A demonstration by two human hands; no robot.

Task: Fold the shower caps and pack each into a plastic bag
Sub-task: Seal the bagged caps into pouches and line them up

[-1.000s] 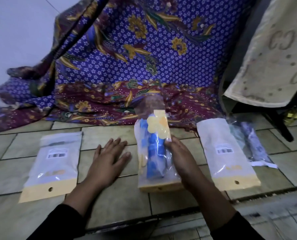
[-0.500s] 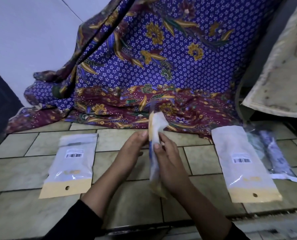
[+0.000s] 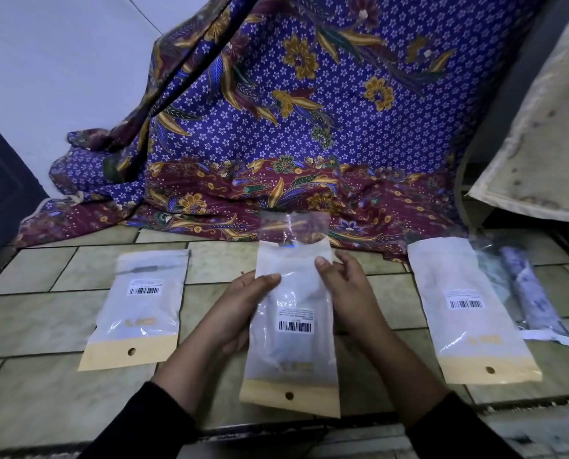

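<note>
Turned over since a second ago to its barcode side, the centre plastic bag (image 3: 293, 329), blue shower cap (image 3: 286, 245) inside, is pinched at both edges by left hand (image 3: 243, 306) and right hand (image 3: 346, 293) above the floor (image 3: 44, 392), flap (image 3: 293, 223) likely awaiting sealing.

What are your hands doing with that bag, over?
Gripping: left hand and right hand pinch middle bag, thumbs on top. Barcode side up, clear flap at far end. Beside it, left bag and right bag lie apart, not blocking.
</note>
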